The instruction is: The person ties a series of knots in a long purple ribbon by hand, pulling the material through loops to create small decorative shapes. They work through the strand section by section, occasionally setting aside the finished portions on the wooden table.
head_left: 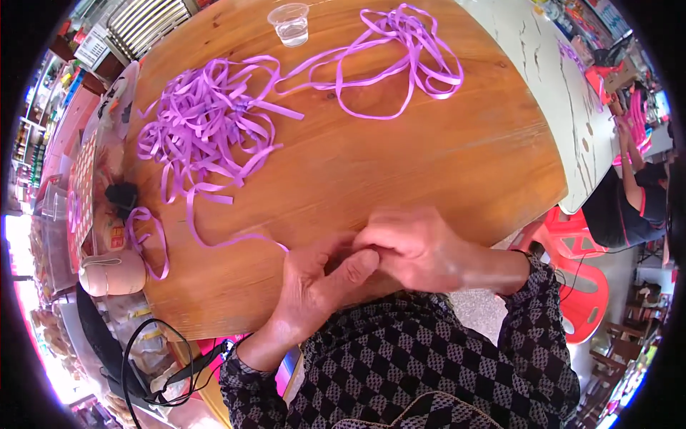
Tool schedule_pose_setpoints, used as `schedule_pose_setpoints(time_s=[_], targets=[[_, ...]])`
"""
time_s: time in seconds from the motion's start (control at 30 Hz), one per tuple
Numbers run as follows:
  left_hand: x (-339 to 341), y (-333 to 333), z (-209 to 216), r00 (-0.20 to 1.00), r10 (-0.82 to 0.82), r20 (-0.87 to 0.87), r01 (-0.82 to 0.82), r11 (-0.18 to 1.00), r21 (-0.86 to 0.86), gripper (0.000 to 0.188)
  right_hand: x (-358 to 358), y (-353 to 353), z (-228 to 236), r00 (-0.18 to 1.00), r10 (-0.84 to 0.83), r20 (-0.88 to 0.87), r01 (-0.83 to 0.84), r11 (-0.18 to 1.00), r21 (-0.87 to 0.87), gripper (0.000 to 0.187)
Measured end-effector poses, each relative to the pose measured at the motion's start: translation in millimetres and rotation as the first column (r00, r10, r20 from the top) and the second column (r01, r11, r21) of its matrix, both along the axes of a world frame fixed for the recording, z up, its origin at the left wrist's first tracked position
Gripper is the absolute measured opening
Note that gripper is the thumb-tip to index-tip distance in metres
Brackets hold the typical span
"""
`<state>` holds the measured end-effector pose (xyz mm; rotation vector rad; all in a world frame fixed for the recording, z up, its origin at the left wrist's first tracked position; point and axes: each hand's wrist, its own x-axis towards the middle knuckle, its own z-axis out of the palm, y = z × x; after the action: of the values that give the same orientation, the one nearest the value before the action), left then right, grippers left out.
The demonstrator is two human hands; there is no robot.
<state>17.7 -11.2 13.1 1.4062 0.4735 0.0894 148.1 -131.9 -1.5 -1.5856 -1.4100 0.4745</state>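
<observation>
Both of my hands meet at the near edge of the wooden table [457, 168]. My left hand [314, 282] is closed with its thumb on top, and a thin purple ribbon [236, 239] runs from the left into its fingers. Against it, my right hand [418, 247] is bent into a pinch and slightly smeared by motion. Whatever lies between its fingertips is hidden. A tangled heap of purple ribbon strips [207, 125] covers the table's far left. Farther right lies a looser coil of purple ribbon [407, 61].
A clear plastic cup [291, 28] stands at the far edge. On the left are a pink rounded case [114, 274], a small black object [121, 194] and a ribbon loop [166, 250]. A white marble-patterned table [532, 68], red stools [586, 286] and another person [636, 193] are on the right.
</observation>
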Motion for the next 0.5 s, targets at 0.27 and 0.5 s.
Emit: schedule_pose_setpoints(time_s=[0.27, 0.5], targets=[[-20.0, 16.9, -14.6, 0.997, 0.064, -0.047, -0.078, 0.891, -0.447, 0.020, 18.8, -25.5, 4.2, 0.951, -0.157, -0.267, 0.140, 0.987, -0.081, 0.009], [-25.1, 15.7, -29.5, 0.945, 0.269, 0.186, -0.063, 0.708, -0.703, 0.029, -1.1, -18.2, -10.3, 0.923, -0.239, -0.303, 0.231, 0.971, -0.061, 0.012]])
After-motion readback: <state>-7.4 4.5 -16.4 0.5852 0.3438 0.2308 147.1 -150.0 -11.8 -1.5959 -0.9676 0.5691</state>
